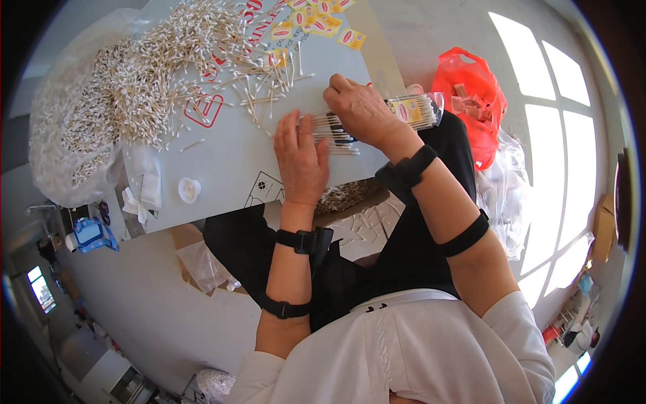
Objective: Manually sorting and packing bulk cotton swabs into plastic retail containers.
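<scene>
White shirt fabric (350, 350) is being seen closest to the camera, with dark trousers (417, 259) being shown just past it. Black straps (286, 309) are being worn on both arms, fyi.

Up on the grey table (229, 168), a loose row of cotton swabs (330, 126) is being flanked by both hands. Its left end is being met by the left hand (303, 161), which is being held open, palm down, fingers pointing away from the body and the thumb right by the nearer swabs. Farther along, the row is being partly covered by the right hand (363, 111), which is being held with its fingers bent. Whether anything is being gripped under there can't be told, since the fingertips are being hidden.

Just beyond the right hand, on its right side, a clear packet (431, 111) of swabs with a yellow label is being seen near the right thigh.

As for the rest: a huge heap of swabs (161, 74) is being spread over the far left, partly inside a clear bag (50, 135). Yellow cards (351, 38) are being scattered at the far edge, and a red bag (479, 81) is being seen off to the right.
</scene>
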Action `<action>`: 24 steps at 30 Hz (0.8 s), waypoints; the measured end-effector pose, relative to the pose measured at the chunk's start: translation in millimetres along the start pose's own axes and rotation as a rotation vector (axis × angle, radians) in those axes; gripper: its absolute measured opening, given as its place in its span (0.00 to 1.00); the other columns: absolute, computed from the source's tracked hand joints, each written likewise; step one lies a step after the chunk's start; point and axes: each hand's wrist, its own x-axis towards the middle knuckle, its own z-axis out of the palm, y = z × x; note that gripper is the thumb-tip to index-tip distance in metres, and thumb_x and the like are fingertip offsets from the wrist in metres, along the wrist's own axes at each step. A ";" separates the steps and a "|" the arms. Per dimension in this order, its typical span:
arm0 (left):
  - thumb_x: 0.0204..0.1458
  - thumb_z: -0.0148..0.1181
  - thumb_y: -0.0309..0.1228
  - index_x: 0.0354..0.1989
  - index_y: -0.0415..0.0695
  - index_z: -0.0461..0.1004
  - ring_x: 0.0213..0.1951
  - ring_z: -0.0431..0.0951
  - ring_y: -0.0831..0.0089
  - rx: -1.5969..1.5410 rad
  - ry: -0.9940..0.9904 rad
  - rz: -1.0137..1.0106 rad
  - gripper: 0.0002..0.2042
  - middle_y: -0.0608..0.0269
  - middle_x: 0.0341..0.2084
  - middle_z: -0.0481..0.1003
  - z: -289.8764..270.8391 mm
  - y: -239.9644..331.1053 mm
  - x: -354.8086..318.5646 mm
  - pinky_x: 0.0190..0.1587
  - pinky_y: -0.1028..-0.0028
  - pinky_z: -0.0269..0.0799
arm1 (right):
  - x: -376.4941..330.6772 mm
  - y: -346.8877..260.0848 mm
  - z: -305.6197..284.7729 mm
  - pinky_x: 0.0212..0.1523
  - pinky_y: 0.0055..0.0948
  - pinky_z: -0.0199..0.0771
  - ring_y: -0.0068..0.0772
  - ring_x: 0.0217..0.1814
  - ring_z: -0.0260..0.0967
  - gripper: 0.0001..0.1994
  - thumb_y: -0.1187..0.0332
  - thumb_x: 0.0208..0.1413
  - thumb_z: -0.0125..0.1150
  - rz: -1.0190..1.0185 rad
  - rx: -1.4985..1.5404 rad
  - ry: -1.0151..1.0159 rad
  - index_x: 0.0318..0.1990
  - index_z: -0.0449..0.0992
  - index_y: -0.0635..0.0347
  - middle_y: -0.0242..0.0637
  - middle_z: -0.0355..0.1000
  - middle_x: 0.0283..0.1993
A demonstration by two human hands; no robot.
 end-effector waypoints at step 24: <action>0.68 0.44 0.38 0.62 0.35 0.64 0.62 0.67 0.62 -0.987 0.258 -0.368 0.21 0.49 0.59 0.68 21.8 20.5 25.6 0.66 0.63 0.59 | -30.7 -38.8 41.4 0.66 0.30 0.64 0.33 0.64 0.65 0.16 0.72 0.70 0.45 0.433 1.026 0.660 0.60 0.69 0.69 0.42 0.68 0.62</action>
